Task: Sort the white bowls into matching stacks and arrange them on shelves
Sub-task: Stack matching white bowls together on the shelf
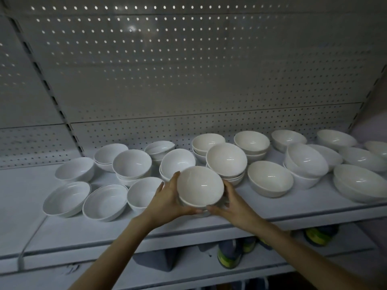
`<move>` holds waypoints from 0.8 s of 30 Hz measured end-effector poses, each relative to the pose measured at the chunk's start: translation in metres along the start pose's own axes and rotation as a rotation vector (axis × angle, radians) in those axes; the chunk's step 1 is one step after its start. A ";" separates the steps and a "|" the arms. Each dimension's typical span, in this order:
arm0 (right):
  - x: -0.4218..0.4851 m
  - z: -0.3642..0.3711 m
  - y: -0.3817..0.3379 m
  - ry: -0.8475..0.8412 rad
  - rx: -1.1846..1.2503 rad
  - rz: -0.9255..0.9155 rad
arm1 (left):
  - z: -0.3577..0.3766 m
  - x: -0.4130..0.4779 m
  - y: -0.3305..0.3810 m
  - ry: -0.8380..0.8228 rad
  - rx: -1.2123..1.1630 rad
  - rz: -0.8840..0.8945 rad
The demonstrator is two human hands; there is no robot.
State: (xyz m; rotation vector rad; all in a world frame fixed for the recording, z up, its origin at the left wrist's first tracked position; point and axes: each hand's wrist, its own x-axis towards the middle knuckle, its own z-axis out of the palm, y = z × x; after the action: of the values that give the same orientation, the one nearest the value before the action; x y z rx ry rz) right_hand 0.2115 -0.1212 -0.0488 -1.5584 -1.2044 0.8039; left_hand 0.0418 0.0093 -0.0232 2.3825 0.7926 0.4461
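I see left hand [167, 198] curled round left side of bowl stack [200, 185]; right hand [232, 204] grips right side; thumbs close together in front; stack near shelf [282, 208] edge.

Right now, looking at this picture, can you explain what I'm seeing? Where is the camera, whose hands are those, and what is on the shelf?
No machine here: a person works with two bare hands. The picture comes from a camera worn on the head, looking forward and down. The left hand and the right hand grip a stack of white bowls near the shelf front. Around it on the shelf lie many other white bowls, some stacked, some single. Behind is a perforated back panel; shoes sit on the shelf below.
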 end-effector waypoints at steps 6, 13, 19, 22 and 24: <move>0.000 0.008 0.006 0.077 0.086 0.001 | 0.004 -0.002 0.001 0.019 -0.183 0.015; -0.001 0.005 -0.004 0.131 0.110 -0.006 | 0.005 -0.004 0.010 0.057 -0.270 0.037; -0.006 0.000 -0.010 0.143 0.213 -0.018 | 0.005 -0.006 0.016 0.081 -0.432 0.045; -0.012 -0.004 -0.018 0.169 0.260 -0.046 | 0.003 -0.006 0.028 0.086 -0.514 0.072; -0.017 -0.010 -0.020 0.189 0.282 -0.065 | 0.006 -0.006 0.041 0.079 -0.601 0.083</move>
State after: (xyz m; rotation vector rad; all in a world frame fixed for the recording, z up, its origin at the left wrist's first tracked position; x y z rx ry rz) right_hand 0.2090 -0.1395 -0.0277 -1.3258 -0.9555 0.7317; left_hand 0.0575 -0.0240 -0.0029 1.8472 0.5000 0.7041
